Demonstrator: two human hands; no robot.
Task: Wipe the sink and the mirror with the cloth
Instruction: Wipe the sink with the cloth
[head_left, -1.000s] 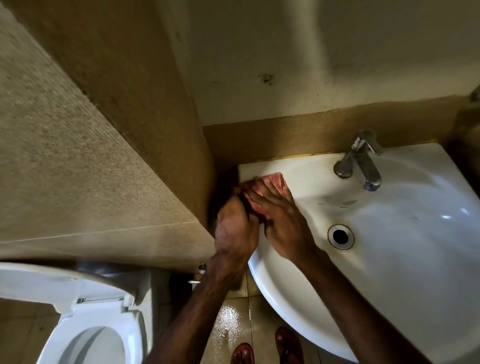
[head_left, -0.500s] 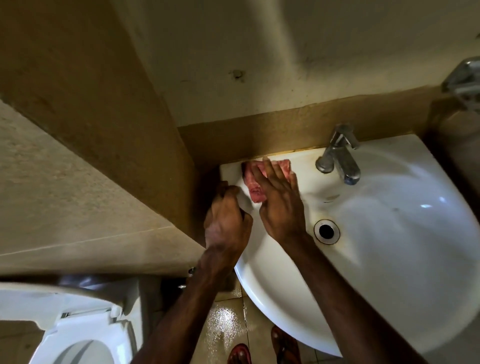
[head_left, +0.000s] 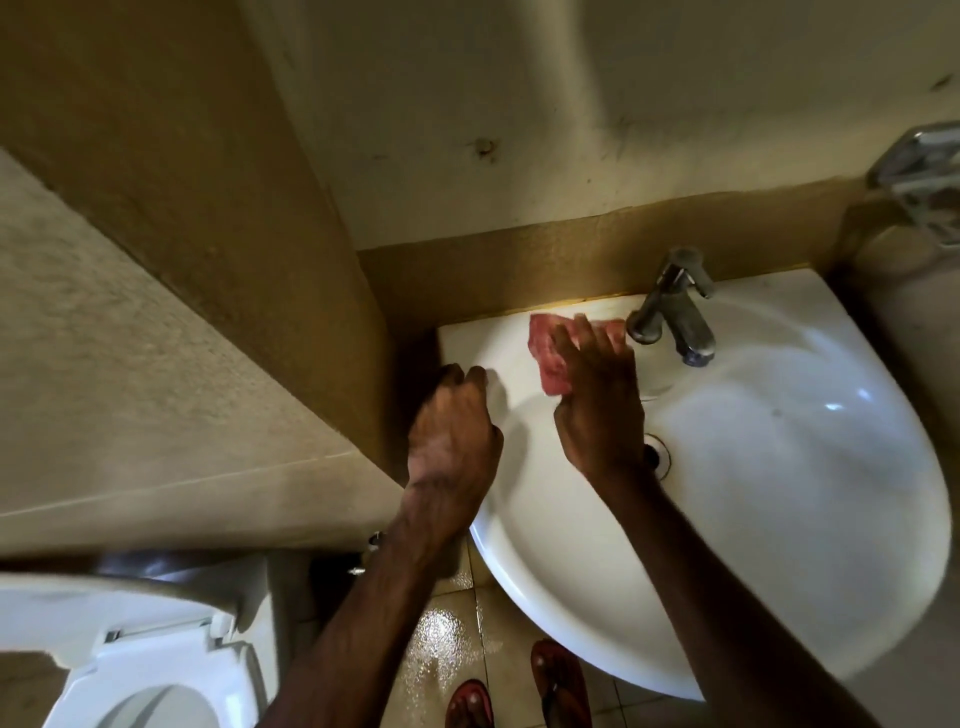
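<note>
A white wall-hung sink (head_left: 769, 467) fills the right half of the view, with a chrome tap (head_left: 675, 306) at its back and a drain partly hidden by my right wrist. A pink-red cloth (head_left: 548, 353) lies flat on the sink's back left ledge. My right hand (head_left: 597, 395) presses on the cloth with its fingers spread, close to the tap's base. My left hand (head_left: 452, 436) rests on the sink's left rim with curled fingers and nothing in it. No mirror is in view.
A tiled wall ledge (head_left: 156, 364) runs along the left. A white toilet (head_left: 145, 654) stands at the bottom left. A chrome fitting (head_left: 924, 176) juts from the wall at the upper right. The floor tiles (head_left: 441, 649) look wet, and my sandalled feet show below the sink.
My right hand has slid the cloth to the right along the back ledge, from the left corner toward the tap. My left hand has stayed at the left rim, off the cloth.
</note>
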